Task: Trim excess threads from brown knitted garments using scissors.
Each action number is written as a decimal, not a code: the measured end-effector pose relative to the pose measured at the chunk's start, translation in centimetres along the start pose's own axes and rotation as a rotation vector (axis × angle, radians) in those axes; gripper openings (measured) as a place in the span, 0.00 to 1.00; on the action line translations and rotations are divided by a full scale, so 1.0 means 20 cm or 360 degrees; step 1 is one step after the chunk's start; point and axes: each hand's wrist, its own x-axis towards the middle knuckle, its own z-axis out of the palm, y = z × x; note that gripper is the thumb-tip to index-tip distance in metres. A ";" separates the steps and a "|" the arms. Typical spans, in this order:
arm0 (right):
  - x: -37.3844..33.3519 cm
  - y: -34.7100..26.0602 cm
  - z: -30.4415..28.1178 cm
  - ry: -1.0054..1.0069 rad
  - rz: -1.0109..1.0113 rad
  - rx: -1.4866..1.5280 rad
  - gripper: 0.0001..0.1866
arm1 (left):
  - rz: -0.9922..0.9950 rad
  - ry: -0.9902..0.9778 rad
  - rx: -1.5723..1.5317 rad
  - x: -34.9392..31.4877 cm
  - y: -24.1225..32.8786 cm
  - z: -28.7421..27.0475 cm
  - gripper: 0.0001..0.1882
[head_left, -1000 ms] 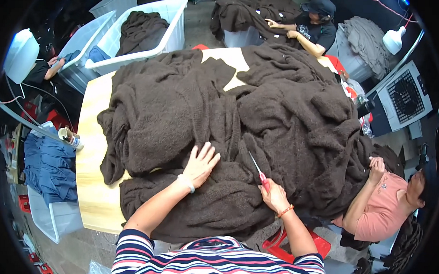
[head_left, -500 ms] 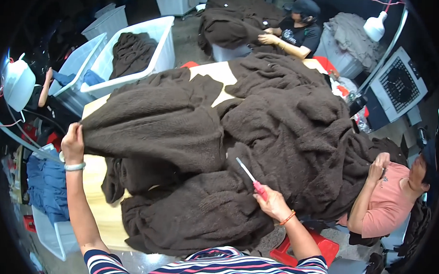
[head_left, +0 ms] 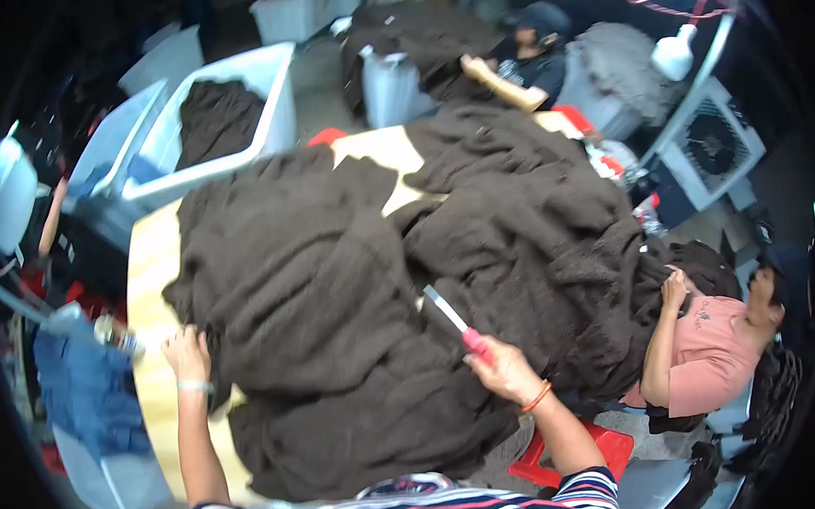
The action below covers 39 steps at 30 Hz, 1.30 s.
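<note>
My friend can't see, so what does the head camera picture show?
A person's left hand grips the edge of a big dark brown fuzzy cloth heaped on a wooden table. Their right hand holds a red-handled tool over it.

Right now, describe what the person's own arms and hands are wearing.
Both forearms are bare. The left hand has a pale band at the wrist; the right hand has an orange band. Short striped sleeves in navy, white and red show at the lower edge.
</note>
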 end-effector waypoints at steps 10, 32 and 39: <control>-0.09 -0.02 0.09 -0.0138 -0.0044 -0.0196 0.19 | -0.0428 -0.0615 -0.0287 0.06 0.17 0.04 0.47; 0.08 -0.22 0.01 -0.0425 -0.0146 -0.0058 0.14 | -0.0906 -0.0497 -0.1309 -0.18 -0.27 0.45 0.49; 0.06 -0.20 -0.01 -0.0396 -0.0064 -0.0008 0.13 | -0.1387 -0.0771 -0.2356 -0.21 -0.10 0.27 0.31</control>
